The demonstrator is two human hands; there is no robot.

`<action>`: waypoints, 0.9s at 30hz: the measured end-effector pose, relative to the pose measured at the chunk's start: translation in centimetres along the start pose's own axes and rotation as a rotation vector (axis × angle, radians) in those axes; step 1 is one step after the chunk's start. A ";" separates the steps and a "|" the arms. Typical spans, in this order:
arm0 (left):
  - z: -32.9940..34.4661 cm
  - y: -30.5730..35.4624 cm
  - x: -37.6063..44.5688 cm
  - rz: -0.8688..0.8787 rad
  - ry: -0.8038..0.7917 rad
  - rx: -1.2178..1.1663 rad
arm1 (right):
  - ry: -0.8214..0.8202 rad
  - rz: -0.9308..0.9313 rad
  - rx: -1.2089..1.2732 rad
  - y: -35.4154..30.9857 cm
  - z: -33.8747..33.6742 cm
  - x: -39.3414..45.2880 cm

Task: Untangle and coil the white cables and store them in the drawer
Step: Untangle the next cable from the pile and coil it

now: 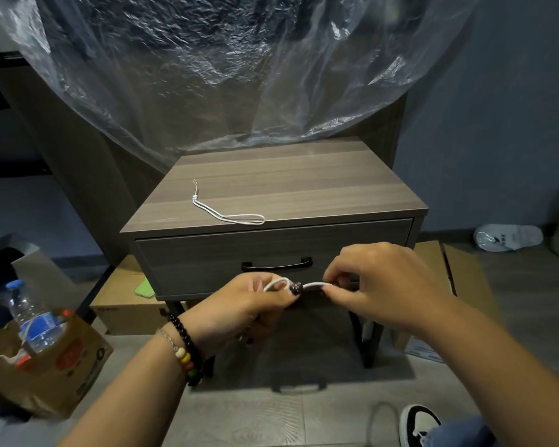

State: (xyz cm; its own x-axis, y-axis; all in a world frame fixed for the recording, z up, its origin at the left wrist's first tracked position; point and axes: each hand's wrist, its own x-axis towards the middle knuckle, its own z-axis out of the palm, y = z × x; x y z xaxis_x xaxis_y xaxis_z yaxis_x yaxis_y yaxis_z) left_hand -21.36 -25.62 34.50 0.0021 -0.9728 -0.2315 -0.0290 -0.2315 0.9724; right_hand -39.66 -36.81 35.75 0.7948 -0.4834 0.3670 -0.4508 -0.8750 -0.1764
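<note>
A short white cable point(313, 285) with a dark bead at its middle stretches between my hands, in front of the drawer. My left hand point(255, 304) pinches its looped left end. My right hand point(378, 285) pinches its right end between thumb and fingertips. A second white cable point(229, 217), a thin looped cord with a knot, lies loose on top of the grey wooden nightstand point(304, 175). The drawer point(207, 256) below the top is closed, with a black handle point(276, 264) just above my hands.
Clear plastic sheeting point(223, 59) hangs behind the nightstand. A cardboard box point(52, 366) holding a water bottle point(33, 321) stands at the lower left. Flat cardboard boxes point(126, 308) lie under the nightstand. A white slipper point(507, 237) is on the floor at right, my shoe point(417, 424) at the bottom.
</note>
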 end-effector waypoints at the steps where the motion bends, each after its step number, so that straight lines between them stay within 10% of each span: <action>1: 0.0 -0.1 0.0 -0.012 -0.031 0.019 | 0.009 -0.006 -0.044 0.0 0.1 0.0; 15: -2.0 0.7 -0.4 0.189 0.196 -0.551 | -0.177 0.356 0.254 0.1 1.4 0.4; 27: -0.6 0.9 -1.2 0.227 0.050 -0.220 | -0.136 0.311 0.942 -2.1 2.4 0.5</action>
State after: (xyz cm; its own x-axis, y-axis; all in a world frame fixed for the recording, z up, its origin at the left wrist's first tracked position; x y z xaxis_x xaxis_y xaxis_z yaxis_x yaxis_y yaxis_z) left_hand -20.78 -24.69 35.67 0.0696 -0.9975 -0.0115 0.1825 0.0014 0.9832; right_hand -37.39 -35.29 34.05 0.7625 -0.6414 0.0847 -0.1873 -0.3442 -0.9200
